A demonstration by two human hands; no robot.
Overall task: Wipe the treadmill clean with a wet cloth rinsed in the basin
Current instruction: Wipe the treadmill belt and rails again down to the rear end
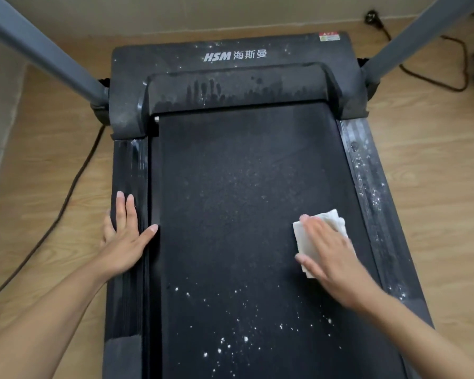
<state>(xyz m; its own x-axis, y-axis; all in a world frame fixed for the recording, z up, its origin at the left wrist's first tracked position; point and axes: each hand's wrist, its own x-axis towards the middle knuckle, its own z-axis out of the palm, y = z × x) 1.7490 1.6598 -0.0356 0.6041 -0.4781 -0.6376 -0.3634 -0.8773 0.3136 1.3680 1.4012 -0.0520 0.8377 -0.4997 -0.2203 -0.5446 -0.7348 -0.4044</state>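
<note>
Wooden floor (52, 146) lies around the black treadmill (230, 187), whose belt carries white specks (225, 346). Near the belt's right edge the white cloth (331, 218) lies under the right grip (331, 255), which is spread flat and presses on it. The left grip (126, 239), also spread flat, rests on the left side rail (132, 165).

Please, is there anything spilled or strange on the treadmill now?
Yes. White specks are scattered on the belt near the person and along the right side rail; dark drip streaks mark the dusty motor cover.
</note>
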